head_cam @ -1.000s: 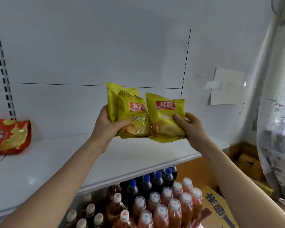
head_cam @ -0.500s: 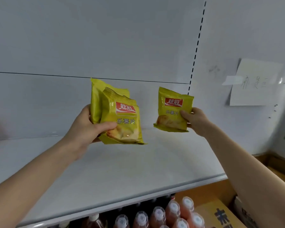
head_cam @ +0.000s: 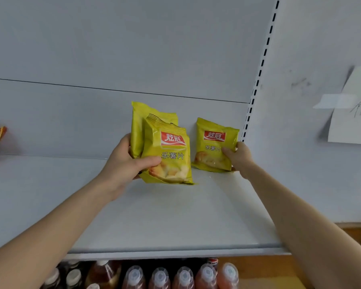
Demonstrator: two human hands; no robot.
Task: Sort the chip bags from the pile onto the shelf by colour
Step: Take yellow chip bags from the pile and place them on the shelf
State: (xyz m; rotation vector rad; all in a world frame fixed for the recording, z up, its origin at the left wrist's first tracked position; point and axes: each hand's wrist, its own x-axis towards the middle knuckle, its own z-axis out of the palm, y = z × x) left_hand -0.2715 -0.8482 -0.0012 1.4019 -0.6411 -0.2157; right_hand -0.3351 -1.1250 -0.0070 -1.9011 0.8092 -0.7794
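Yellow bag point(head_cam: 214, 146) pinched in right hand point(head_cam: 240, 157) at shelf point(head_cam: 175, 215) back; left hand point(head_cam: 123, 165) grips two bags point(head_cam: 169, 157).

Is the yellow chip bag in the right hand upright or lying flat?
Upright. The yellow chip bag has its logo on top, its bottom edge at the shelf; the right hand grips its side.

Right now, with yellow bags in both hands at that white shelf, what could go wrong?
The small yellow foil chip bag that the right hand props upright in the white metal shelf's back corner might topple forward once released.
The left hand grips two more yellow bags together; the rear one could slip free.
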